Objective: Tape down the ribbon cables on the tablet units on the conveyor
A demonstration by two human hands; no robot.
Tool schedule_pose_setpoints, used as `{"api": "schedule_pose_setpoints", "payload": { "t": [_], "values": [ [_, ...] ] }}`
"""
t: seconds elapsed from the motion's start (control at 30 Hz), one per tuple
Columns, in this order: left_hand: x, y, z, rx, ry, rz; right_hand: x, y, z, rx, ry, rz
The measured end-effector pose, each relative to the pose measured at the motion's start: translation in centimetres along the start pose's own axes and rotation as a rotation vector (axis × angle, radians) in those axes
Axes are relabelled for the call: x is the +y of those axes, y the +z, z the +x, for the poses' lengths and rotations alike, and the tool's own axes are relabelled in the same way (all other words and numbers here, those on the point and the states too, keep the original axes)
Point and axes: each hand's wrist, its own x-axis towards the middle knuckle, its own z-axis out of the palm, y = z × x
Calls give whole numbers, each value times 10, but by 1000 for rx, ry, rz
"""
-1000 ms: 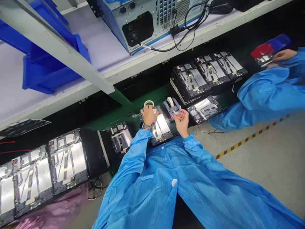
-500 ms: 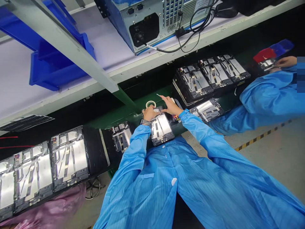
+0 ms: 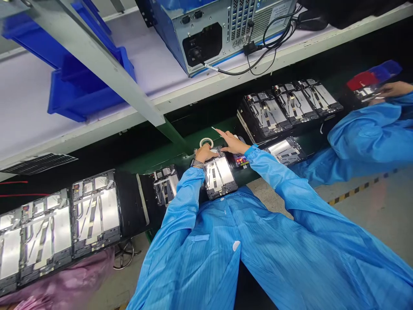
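Fingers of the right hand [image 3: 235, 144] splay apart, a white strip [image 3: 214, 128] at the raised tip; those of the left hand [image 3: 204, 153] rest on the top of an opened tablet [image 3: 222, 172] at mid-frame, their grip unclear. A second ago the right hand was at the tape dispenser [image 3: 241, 160], right of centre; work has apparently shifted to the tablet.

On the green surface [image 3: 155, 158] there lie an opened device [image 3: 220, 174], a tape roll [image 3: 202, 140] and device stacks [image 3: 267, 113]; the shelf [image 3: 150, 56] carries a computer case [image 3: 232, 36].
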Motion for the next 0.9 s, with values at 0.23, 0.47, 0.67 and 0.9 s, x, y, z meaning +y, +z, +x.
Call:
{"api": "schedule_pose_setpoints", "payload": {
  "t": [0.23,0.47,0.67,0.9],
  "values": [
    [-2,2,2,-10,-4,-15,-6,-1,-2,-15,-117,-138],
    [1,-3,1,-20,-20,-28,-7,3,-11,19,-148,-60],
    [3,-11,5,-70,-42,-20,2,-1,-7,153,41,309],
    [0,-11,8,-76,-23,-22,-9,1,1,-153,57,440]
  ]
}}
